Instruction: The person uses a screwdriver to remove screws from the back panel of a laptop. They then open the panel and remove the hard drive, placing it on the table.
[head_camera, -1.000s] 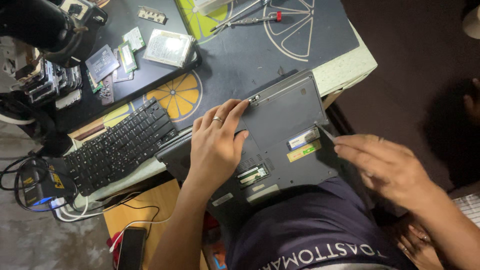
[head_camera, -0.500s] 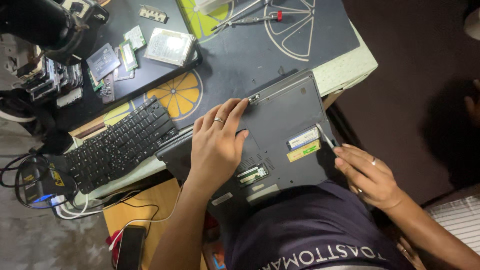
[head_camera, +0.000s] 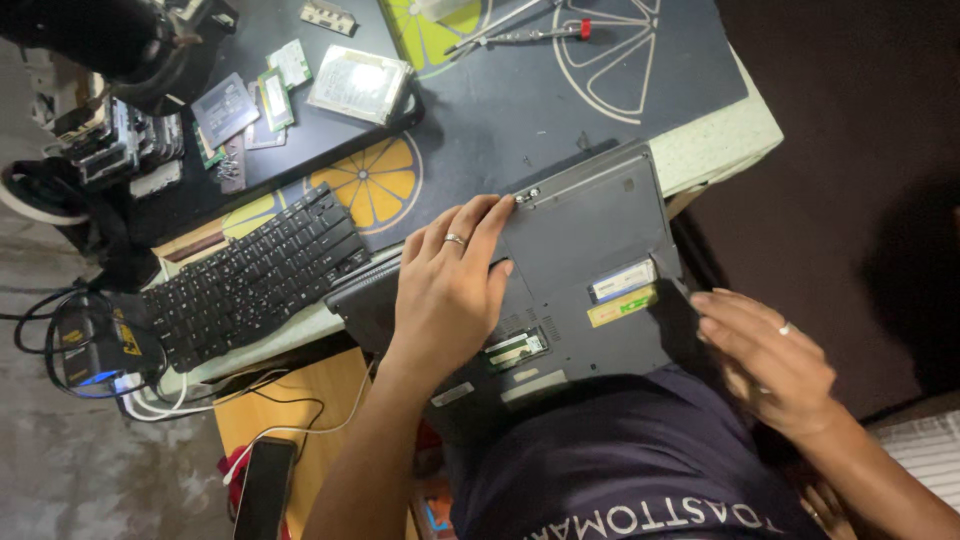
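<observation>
The grey laptop (head_camera: 590, 270) lay underside up, stickers showing; left hand (head_camera: 450, 290) pressed flat, fingers spread; right hand (head_camera: 765, 365) open, holding nothing.

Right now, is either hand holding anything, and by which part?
The left hand presses flat on the grey upturned laptop's underside; the right hand touches its right edge, grip unclear.

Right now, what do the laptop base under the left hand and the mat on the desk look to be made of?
Laptop base: probably moulded plastic, matte grey, judging by its even dull surface with stickers and a vent grille. Mat: likely soft rubber or fabric-topped foam, dark with printed citrus slices, lying flat with little glare. The left hand rests flat on the base.
</observation>
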